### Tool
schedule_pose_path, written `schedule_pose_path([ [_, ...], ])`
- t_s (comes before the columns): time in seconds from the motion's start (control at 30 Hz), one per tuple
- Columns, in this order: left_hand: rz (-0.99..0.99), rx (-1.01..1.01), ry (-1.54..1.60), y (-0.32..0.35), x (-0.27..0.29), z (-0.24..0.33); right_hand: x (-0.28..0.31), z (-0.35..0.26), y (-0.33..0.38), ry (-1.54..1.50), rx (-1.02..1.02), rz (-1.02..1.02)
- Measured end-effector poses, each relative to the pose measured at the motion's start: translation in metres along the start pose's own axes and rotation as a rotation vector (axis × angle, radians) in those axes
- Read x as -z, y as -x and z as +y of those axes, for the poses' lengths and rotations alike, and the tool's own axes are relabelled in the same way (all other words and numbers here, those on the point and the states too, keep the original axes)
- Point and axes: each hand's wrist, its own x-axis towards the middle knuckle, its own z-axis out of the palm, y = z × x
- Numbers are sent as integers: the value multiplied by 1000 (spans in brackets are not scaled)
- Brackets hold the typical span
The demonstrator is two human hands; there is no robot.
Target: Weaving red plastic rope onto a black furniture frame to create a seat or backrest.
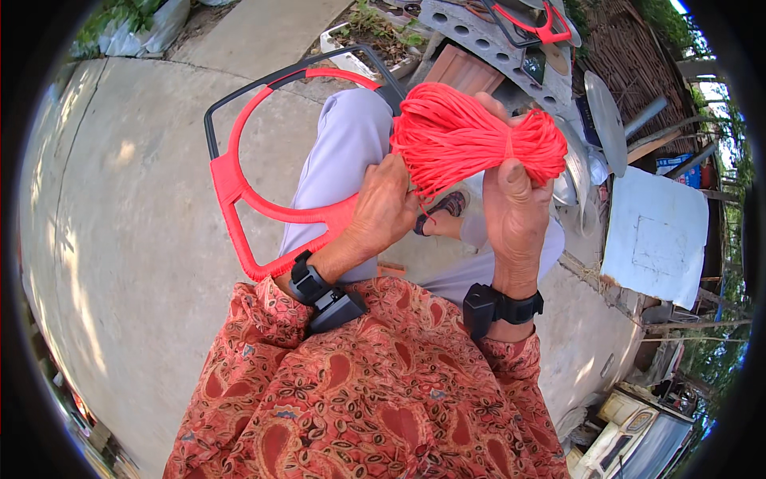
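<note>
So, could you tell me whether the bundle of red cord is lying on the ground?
No, the right hand holds the red cord bundle up.

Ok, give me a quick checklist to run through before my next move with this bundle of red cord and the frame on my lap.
1. Right hand grips the bundle of bright red plastic cord: ok, fingers wrap its middle.
2. Left hand has hold of a strand: cannot tell, its fingertips are hidden at the bundle's underside.
3. Black metal frame partly wrapped in red cord is steady: ok, it rests across the lap.
4. Free end of the cord located: cannot tell, only a short loop hangs below the bundle.
5. Bundle free of tangles: cannot tell.
</note>
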Motion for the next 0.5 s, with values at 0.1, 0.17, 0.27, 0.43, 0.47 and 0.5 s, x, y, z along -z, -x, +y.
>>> schedule_pose_path([
  [0.1,-22,-133,2,-4,1,-8,-10,-18,7,-221,-78,104],
  [0.17,-132,187,208,-14,20,20,6,-37,19,-848,-273,-191],
  [0.27,-105,213,222,-30,38,25,1,-69,54,-891,-349,-21],
  [0.43,-143,327,404,-49,61,33,24,-87,108,-420,-663,78],
  [0.47,-148,356,448,-51,62,34,27,-87,114,-125,-809,135],
  [0.5,-147,355,445,-51,63,33,31,-81,121,-127,-808,133],
])
